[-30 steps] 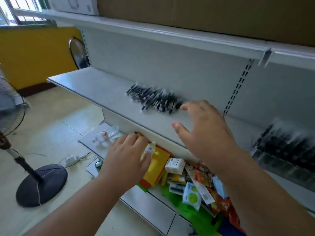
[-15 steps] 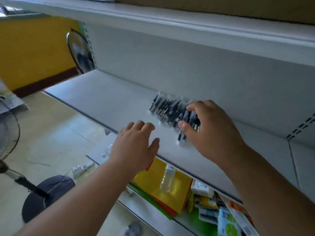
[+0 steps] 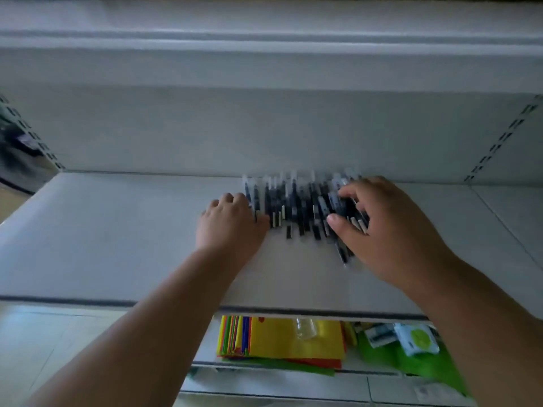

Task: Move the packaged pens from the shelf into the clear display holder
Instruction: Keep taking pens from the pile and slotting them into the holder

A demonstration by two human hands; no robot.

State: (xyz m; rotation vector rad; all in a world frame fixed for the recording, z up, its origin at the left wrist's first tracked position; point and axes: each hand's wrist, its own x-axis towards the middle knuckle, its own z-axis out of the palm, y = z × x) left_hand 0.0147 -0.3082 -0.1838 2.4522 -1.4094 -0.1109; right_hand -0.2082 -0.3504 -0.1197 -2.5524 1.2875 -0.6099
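Observation:
A loose pile of dark packaged pens [image 3: 296, 204] lies on the grey shelf [image 3: 117, 230], close to the back wall. My left hand [image 3: 229, 221] rests against the pile's left edge, fingers curled along the pens. My right hand [image 3: 379, 227] covers the pile's right end, thumb and fingers closing around several pens there. The picture is blurred, so the grip is not sharp. The clear display holder is out of view.
The upper shelf's edge [image 3: 264, 42] overhangs the pens. Below the shelf front lie yellow and coloured paper packs [image 3: 282, 339], a small clear bottle [image 3: 305, 329] and green packaged goods [image 3: 411, 345]. Slotted uprights [image 3: 499, 139] run down the back wall.
Both hands have moved forward onto the pile: the left hand came up from the shelf front to the pile's left edge, and the right hand closed further over the right end. The view swung to face the shelf.

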